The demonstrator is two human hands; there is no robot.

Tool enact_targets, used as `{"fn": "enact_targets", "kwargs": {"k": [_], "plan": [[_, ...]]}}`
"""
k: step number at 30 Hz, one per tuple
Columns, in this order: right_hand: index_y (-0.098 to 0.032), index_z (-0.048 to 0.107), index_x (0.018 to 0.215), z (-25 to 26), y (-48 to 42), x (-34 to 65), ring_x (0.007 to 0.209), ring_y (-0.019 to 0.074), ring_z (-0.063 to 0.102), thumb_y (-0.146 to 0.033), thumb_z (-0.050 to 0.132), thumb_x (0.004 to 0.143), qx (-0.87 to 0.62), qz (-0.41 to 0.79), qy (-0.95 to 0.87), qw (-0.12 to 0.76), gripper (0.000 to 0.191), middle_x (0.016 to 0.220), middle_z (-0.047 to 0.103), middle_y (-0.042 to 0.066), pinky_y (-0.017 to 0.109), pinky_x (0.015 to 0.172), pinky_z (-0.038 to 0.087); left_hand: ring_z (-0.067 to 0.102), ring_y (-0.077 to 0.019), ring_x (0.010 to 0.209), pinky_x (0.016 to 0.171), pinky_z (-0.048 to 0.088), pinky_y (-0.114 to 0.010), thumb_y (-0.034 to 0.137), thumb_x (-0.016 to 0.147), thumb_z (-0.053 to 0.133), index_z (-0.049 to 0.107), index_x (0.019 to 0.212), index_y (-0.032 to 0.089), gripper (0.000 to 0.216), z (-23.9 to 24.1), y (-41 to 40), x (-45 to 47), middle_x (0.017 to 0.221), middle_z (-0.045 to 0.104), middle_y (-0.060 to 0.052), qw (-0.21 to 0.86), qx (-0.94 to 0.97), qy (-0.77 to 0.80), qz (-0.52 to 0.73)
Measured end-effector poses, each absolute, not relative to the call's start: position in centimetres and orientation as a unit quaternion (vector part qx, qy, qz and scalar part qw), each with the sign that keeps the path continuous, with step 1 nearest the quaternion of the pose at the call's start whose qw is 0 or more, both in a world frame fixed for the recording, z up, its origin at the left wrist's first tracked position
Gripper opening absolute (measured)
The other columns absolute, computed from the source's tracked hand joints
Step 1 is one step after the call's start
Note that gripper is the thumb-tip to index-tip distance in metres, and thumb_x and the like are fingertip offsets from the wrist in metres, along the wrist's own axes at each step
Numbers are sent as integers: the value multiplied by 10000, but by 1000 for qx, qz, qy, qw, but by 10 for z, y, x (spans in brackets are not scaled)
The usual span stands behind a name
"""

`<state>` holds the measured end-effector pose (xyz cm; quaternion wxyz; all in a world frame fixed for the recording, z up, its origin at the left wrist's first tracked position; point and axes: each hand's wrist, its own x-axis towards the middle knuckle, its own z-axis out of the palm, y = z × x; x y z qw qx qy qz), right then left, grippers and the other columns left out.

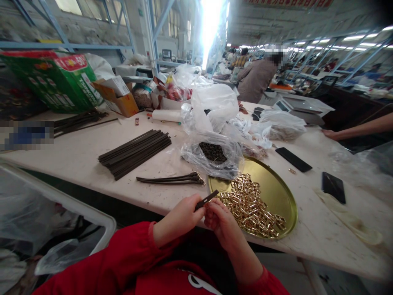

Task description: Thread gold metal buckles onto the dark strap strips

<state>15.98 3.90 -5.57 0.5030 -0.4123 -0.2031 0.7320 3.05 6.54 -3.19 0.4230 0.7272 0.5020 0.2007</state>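
My left hand [186, 214] is closed around a dark brown strap [211, 198], whose slotted end sticks up past the fingers. Pressed together close beside it, the fingers of my right hand [221, 221] pinch something too small to make out, touching or nearly touching the strap. To the right lies a round gold tray [284, 196] bearing a heap of small gold metal buckles [250, 205]. Several straps with fittings at one end [168, 179] rest on the table just beyond my left hand. Farther back is a neat stack of flat dark straps [135, 153].
An open plastic bag of small dark pieces [213, 152] overlaps the tray's far edge. Two dark phone-like objects [294, 159] lie at right. Behind are white plastic bags [215, 104], a green carton [58, 84] and a scale [302, 104]. Another person's arm [359, 128] reaches in from the right.
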Motion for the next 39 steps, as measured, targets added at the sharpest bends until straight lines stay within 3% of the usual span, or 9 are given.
{"fn": "enact_targets", "kwargs": {"k": [5, 8, 12, 21, 27, 39], "plan": [[-191, 491, 682, -55, 34, 158, 413, 56, 342, -157, 545, 633, -447, 705, -251, 491, 80, 463, 412, -86, 187, 426, 263, 493, -140, 623, 547, 315, -231, 222, 749, 467, 501, 691, 161, 90, -32, 63, 31, 655, 552, 11, 412, 721, 519, 202], [-190, 491, 689, -51, 33, 159, 447, 68, 370, -229, 535, 700, -470, 661, -313, 494, 60, 501, 439, -72, 201, 449, 293, 486, -131, 635, 567, 331, -226, 237, 744, 465, 525, 689, 156, 115, -30, 67, 27, 645, 542, 25, 443, 704, 513, 214], [-179, 510, 730, -44, 35, 163, 473, 68, 390, -369, 575, 739, -498, 585, -400, 501, 201, 547, 474, -60, 208, 477, 319, 438, -108, 590, 549, 314, -216, 232, 721, 454, 540, 645, 155, 138, -26, 75, 20, 591, 486, 51, 483, 694, 492, 207], [-176, 524, 749, -50, 32, 159, 478, 60, 408, -370, 579, 761, -450, 679, -377, 440, 202, 572, 500, -56, 196, 483, 329, 320, -60, 467, 443, 263, -180, 292, 765, 439, 479, 710, 160, 149, -25, 79, 16, 584, 418, 71, 622, 589, 463, 228], [-174, 531, 778, -63, 37, 155, 492, 83, 446, -464, 537, 773, -495, 597, -438, 454, 290, 590, 523, -33, 215, 487, 359, 501, -119, 660, 611, 364, -216, 240, 781, 463, 542, 737, 158, 123, -33, 82, 17, 686, 554, 20, 470, 703, 469, 254], [-193, 523, 827, -69, 30, 155, 567, 136, 492, -351, 366, 876, -559, 424, -591, 397, 228, 630, 526, -8, 252, 538, 374, 538, -146, 720, 634, 390, -230, 230, 837, 488, 567, 797, 183, 100, -31, 77, 20, 794, 560, -9, 222, 835, 473, 171]]}}
